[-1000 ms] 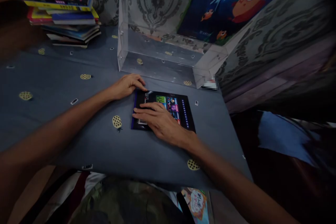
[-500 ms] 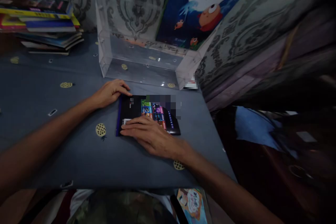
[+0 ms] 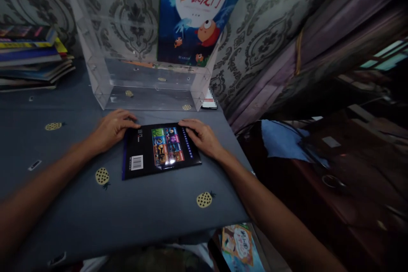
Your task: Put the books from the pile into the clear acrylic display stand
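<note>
A thin black book [image 3: 161, 150] lies flat, back cover up, at the middle of the frame on the blue pineapple-print cloth [image 3: 79, 204], its barcode toward the lower left corner. The left hand [image 3: 112, 128] rests at the book's upper left corner, fingers curled loosely over the edge; the right hand [image 3: 202, 136] sits at the upper right corner, fingers bent against that edge. Neither hand has the book lifted; both look like they are touching or lightly pinching its far edge rather than clenching it.

Just beyond the book stands a clear acrylic case [image 3: 105, 63], open toward the person, with a blue picture book [image 3: 197, 12] upright inside at its right side. A stack of books [image 3: 32, 57] lies at the upper left of the frame, well apart. Another illustrated book [image 3: 240, 244] shows below the table edge at the bottom.

To my eye the book is being squared up and taken by its two far corners; lifting it would call for an even grip on both sides so the thin cover does not sag.
</note>
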`<state>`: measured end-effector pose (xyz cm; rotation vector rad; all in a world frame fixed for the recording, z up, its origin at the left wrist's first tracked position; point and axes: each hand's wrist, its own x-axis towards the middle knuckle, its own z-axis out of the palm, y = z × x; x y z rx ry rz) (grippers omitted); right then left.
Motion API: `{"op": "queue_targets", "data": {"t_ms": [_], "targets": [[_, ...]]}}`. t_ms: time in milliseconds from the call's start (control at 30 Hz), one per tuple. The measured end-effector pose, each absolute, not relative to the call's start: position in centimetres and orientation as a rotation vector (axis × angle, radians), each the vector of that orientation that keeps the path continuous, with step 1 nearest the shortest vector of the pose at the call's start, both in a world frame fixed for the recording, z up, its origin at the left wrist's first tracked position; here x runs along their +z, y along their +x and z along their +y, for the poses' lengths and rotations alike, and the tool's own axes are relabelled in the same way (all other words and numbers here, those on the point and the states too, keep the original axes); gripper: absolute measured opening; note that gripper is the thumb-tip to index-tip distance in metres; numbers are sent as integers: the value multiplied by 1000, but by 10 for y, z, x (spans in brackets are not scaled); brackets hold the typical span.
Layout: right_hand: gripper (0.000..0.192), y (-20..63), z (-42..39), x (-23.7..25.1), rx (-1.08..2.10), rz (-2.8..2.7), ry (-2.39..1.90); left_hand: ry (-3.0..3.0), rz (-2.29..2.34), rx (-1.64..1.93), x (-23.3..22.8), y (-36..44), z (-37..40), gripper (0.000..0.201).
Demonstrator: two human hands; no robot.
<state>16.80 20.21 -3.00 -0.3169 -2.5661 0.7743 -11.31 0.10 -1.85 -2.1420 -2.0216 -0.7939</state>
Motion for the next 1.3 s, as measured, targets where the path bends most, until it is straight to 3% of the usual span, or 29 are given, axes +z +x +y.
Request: {"op": "queue_targets", "data": {"t_ms": [600, 800, 1300], "targets": [[45, 163, 217, -37, 1207, -2264, -292, -2406, -1764, -418, 0, -32, 78, 38], [48, 163, 218, -34, 1155, -2278, -295, -2525, -1667, -432, 0, -8, 90, 41], [40, 166, 211, -27, 998, -2384, -367, -2748, -1496, -474, 8, 45, 36, 45]]}}
